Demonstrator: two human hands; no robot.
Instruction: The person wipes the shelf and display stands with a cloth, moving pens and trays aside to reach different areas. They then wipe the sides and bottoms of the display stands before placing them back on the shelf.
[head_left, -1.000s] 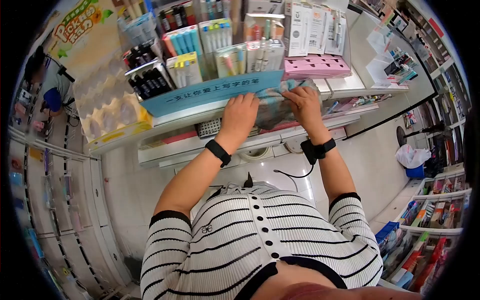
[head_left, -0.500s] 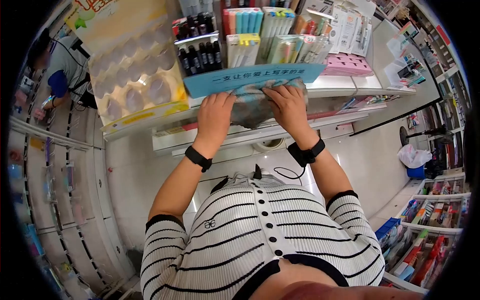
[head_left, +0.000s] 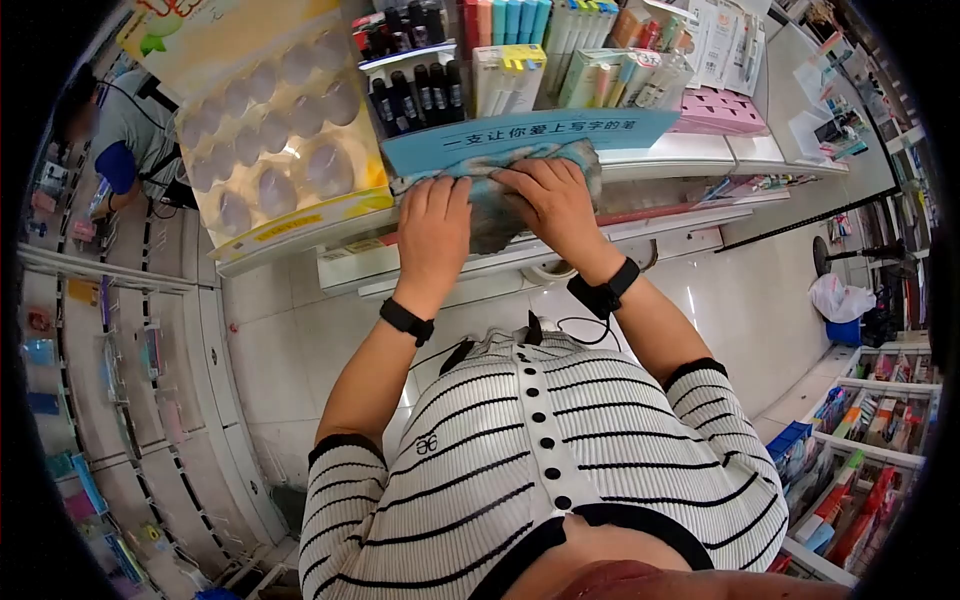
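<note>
Both hands are at the front edge of the pen display. My left hand lies at the left end of a grey-and-blue cloth, its fingers bent together over the cloth's edge. My right hand presses on the cloth's right part with its fingers over it. Directly behind the cloth stands a blue sign strip with printed characters. Black markers and boxed pens stand behind the strip. What lies under the cloth is hidden.
A yellow tray of clear domes stands left of the pens. Pink boxes are at the right. Another person is at the far left. Shelves of goods line the right side; a white bag is near them.
The view has shifted, so the display sits slightly right and higher. My right hand has moved left along the display edge with the cloth, closer to my left hand.
</note>
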